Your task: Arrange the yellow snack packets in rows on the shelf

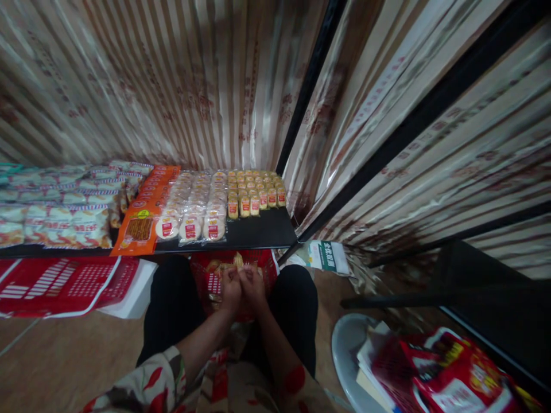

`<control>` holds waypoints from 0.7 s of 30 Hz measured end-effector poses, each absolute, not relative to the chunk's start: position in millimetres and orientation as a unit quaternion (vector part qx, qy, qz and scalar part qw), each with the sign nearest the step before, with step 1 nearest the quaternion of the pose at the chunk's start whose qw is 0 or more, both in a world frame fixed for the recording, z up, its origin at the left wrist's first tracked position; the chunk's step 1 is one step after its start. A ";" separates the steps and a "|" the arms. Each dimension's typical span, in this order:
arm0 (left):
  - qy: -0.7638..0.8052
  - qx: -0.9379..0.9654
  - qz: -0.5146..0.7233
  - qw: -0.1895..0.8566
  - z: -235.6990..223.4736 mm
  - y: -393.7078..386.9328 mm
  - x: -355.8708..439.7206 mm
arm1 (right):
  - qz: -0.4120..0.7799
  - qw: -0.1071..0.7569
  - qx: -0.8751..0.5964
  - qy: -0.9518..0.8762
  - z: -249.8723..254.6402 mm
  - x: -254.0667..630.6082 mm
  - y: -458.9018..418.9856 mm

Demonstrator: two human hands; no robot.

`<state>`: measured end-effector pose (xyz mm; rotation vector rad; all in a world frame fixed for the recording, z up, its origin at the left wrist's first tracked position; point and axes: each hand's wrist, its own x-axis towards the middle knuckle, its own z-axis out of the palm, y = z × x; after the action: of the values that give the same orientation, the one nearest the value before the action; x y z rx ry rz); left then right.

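Packet [238, 260], yellowish, held above red basket [270, 271]
It is pinched by left hand [231, 285] and right hand [252, 283], each grip nearly closed.

Bare shelf strip [262, 229] open in front of small yellow packs [253, 195], black post [297, 245] blocking its right end, rows of snack packs [64, 221] crowding the left, knees [297, 284] flanking the red basket [272, 267]

The shelf [262, 230] is black, the basket [51, 287] red, and the sleeve [150, 381] cream with red leaves.
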<state>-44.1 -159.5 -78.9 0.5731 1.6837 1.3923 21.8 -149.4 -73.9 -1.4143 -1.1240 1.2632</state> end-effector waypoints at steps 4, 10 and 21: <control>0.697 0.273 0.542 0.381 -72.1 -160.5 -38.3 | 0.505 0.441 -0.579 -0.463 -61.1 29.3 -148.5; 0.705 0.337 0.528 0.331 -61.1 -162.7 -34.9 | 0.478 0.426 -0.596 -0.484 -45.3 39.6 -146.0; 0.661 0.372 0.552 0.346 -46.7 -155.6 -24.8 | 0.352 0.401 -0.619 -0.577 -40.4 54.2 -138.7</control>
<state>-24.8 -155.6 -46.7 0.9642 1.7165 1.4330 54.2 -138.7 -40.4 -1.5649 -1.4579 0.8899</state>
